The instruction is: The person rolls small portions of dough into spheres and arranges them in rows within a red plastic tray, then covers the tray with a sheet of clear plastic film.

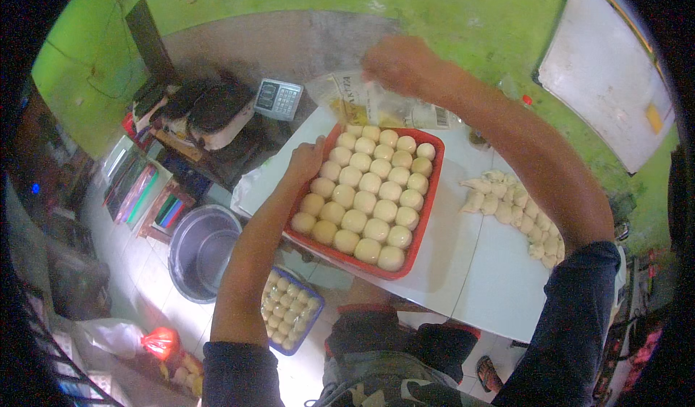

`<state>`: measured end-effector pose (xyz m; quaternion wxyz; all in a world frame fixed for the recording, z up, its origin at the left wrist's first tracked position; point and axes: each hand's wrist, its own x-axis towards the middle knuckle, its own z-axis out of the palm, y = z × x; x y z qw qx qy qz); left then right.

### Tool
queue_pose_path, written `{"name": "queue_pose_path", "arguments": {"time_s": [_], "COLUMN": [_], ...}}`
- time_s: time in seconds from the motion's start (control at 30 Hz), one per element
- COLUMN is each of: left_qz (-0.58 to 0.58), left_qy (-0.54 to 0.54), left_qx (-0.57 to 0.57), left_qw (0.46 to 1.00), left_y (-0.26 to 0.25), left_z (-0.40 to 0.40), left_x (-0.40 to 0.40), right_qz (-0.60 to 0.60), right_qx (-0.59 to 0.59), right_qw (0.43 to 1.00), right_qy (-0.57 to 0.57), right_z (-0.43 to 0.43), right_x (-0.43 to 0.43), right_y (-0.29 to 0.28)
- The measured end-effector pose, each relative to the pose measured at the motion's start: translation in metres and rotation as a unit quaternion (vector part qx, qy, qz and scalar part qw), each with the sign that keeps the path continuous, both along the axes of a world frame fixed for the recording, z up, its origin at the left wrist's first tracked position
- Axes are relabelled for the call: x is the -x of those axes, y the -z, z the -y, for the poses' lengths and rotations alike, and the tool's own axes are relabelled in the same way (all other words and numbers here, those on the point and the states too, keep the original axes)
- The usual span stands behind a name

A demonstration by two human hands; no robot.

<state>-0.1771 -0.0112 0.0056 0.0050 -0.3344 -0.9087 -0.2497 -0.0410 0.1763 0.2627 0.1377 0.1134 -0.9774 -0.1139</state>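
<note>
A red plastic tray [430,206] filled with rows of round, pale dough balls [367,202] lies on the white tiled table. My left hand [307,160] grips the tray's upper left rim. Raised beyond the tray's far edge, my right hand [399,65] is blurred and looks curled; whether it holds anything cannot be told. Below and behind it lies a clear plastic bag with printing [355,100]. Rougher dough pieces [507,203] lie grouped on the right part of the table, partly behind my right forearm.
A digital scale [278,99] stands past the table's far left corner. On the floor to the left are a grey basin [203,255] and a blue tray [312,320] of dough balls. A red plastic bag [161,343] lies lower left. A green wall borders the table's far side.
</note>
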Motion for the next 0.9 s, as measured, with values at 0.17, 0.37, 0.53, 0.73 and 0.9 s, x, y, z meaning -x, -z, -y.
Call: {"name": "queue_pose_path", "arguments": {"time_s": [0.17, 0.37, 0.53, 0.73, 0.9], "left_qz": [-0.007, 0.047, 0.039, 0.006, 0.023], "left_qy": [-0.027, 0.060, -0.073, -0.055, -0.046], "left_qx": [-0.013, -0.140, -0.015, -0.019, 0.034], "left_qw": [1.000, 0.987, 0.996, 0.998, 0.998], "left_y": [0.015, 0.019, 0.023, 0.034, -0.010], "left_z": [0.011, -0.002, 0.002, 0.017, -0.005], "left_x": [0.014, 0.003, 0.022, 0.036, -0.008], "right_qz": [-0.030, 0.017, -0.014, 0.009, 0.042], "right_qx": [0.070, 0.084, 0.028, 0.053, 0.075], "right_qw": [0.993, 0.995, 0.999, 0.999, 0.996], "right_qy": [-0.093, -0.054, -0.025, -0.006, 0.025], "right_z": [0.017, -0.003, -0.010, -0.023, -0.048], "right_x": [-0.012, -0.022, -0.030, -0.042, -0.066], "right_y": [0.009, 0.019, 0.019, 0.022, 0.027]}}
